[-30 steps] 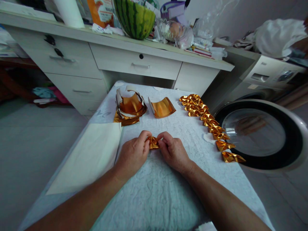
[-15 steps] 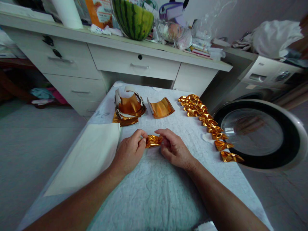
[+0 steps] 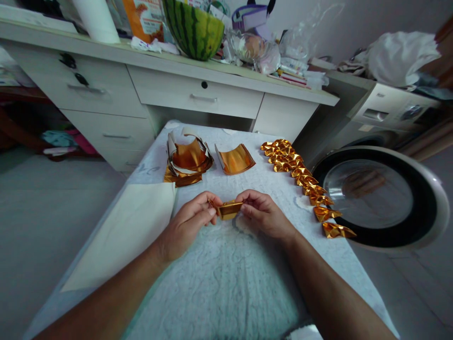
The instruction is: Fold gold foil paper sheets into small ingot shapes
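Between my hands is a small folded piece of gold foil paper (image 3: pixel 229 210), held just over the table. My left hand (image 3: pixel 193 218) pinches its left end between thumb and fingers. At the right end, the thumb and fingertips of my right hand (image 3: pixel 264 215) are closed on it. Farther back lies a short stack of curved gold foil sheets (image 3: pixel 236 159). To its left a bigger curled bundle of gold foil and pale paper (image 3: pixel 190 157) rests on the table. Several folded gold foil pieces (image 3: pixel 300 175) run in an overlapping row down the right side.
A large pale paper sheet (image 3: pixel 123 236) covers part of the cloth-covered table (image 3: pixel 219 293) on the left. Beyond is a white drawer desk (image 3: pixel 198 97) with a cut watermelon (image 3: pixel 194 30) among clutter. The open washing machine door (image 3: pixel 375 196) stands close to the table's right edge.
The foil piece has been turned and now shows a smooth flat face instead of crinkled facets. My right fingers, partly spread before, have closed on its right end.
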Motion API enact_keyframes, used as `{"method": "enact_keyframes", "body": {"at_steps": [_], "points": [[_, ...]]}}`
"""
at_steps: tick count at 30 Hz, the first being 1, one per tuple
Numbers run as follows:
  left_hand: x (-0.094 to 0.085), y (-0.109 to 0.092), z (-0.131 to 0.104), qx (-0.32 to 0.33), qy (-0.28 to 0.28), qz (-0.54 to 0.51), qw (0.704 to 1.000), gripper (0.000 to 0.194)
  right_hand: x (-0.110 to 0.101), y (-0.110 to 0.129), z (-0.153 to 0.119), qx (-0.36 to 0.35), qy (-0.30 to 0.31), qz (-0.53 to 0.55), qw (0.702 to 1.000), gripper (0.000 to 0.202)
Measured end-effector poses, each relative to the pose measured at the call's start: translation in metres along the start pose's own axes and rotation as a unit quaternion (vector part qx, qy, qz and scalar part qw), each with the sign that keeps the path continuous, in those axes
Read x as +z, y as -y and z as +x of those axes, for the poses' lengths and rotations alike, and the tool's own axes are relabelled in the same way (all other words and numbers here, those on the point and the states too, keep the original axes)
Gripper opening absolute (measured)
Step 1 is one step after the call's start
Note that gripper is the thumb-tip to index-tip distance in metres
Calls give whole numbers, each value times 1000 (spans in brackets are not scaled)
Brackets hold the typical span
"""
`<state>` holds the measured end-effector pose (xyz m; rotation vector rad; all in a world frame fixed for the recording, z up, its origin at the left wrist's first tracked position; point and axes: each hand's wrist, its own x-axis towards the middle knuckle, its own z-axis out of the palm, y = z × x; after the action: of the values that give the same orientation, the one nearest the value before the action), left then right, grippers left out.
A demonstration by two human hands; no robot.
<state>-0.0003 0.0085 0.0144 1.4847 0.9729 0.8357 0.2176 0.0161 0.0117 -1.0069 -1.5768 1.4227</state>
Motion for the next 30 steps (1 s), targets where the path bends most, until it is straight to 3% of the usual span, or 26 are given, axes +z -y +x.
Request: {"method": "enact_keyframes", "body": {"at_steps": [5,9,15,30], "points": [[-1,-4,3,-2,1,-13,1000,14,-5,2,1,-22,-12,35,999,21],[-2,-3,6,39,-12,-24,999,15,-7,-2,2,-29,11,90,995,20],[0,4,5,-31,28,-157,987,17,-4,-8,3,2,23,181,983,21],[2,3,7,-20,6,-149,989,14,-1,-6,1,20,34,207,978,20]]}}
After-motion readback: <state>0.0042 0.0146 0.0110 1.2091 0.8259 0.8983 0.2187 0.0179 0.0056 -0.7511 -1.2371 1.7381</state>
